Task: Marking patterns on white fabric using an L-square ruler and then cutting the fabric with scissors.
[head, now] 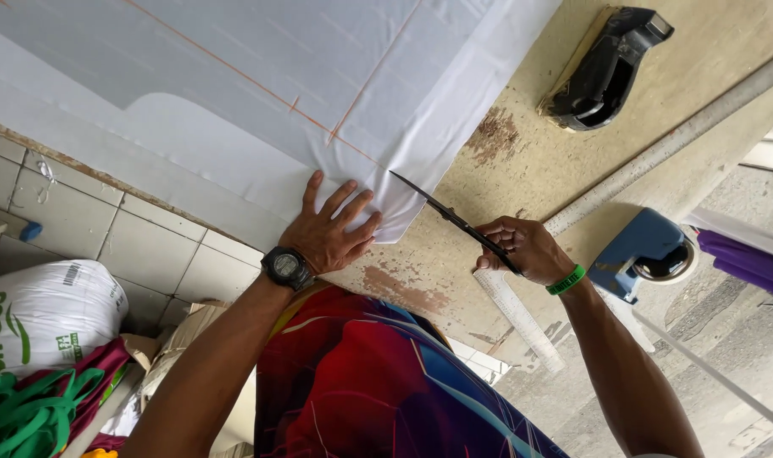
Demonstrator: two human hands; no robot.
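1. White fabric [259, 76], marked with thin orange lines, lies spread over the worn, pale counter [522, 161]; its folded corner sits directly under the fingers of the left hand [331, 229].
2. Left hand: palm down and fingers [352, 202] splayed flat, released rather than gripping, pressing the cloth against the counter close to the counter's edge. A dark wristwatch [286, 267] sits on that wrist.
3. Right hand [526, 248]: fingers clenched around the handles of dark scissors [454, 220]. The blades point away from these fingers toward the left hand, and the tip reaches the edge of the cloth just beside the left fingertips. How far the blades are parted cannot be told.
4. A green wristband [566, 280] circles the right wrist.
5. Under and just behind the right fingers lies a pale ruler [518, 314], running back toward the person's body.
6. A long grey straightedge [666, 144] runs diagonally across the counter beyond the right hand, its near end close to the knuckles.
7. Farther out past the right fingers stands a black tape dispenser [602, 72], well apart from both hands.
8. To the outer side of the right wrist sits a blue tape dispenser [645, 250], near the forearm.
9. Beyond the left wrist, off the counter, are a white tiled floor [140, 246] and a white printed sack [43, 318].
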